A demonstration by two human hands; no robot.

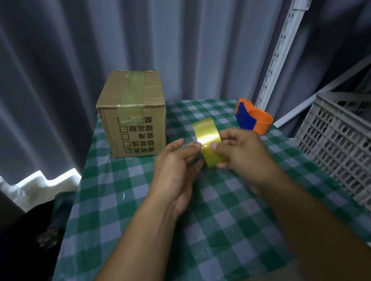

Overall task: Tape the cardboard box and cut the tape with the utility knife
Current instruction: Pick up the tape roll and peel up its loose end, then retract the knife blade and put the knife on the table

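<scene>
A small cardboard box point(133, 113) stands at the far left of the table, with a strip of clear tape over its top seam and down its front. A yellowish roll of tape point(206, 136) is held upright above the table's middle. My right hand point(241, 151) grips the roll from the right, thumb on its outer face. My left hand point(177, 165) touches the roll from the left, thumb and fingertips at its surface. I see no utility knife.
An orange and blue tape dispenser point(253, 118) lies at the far right of the green checked tablecloth point(221, 227). A grey plastic crate point(349, 148) stands right of the table, below white metal shelving point(283, 42). Grey curtains hang behind.
</scene>
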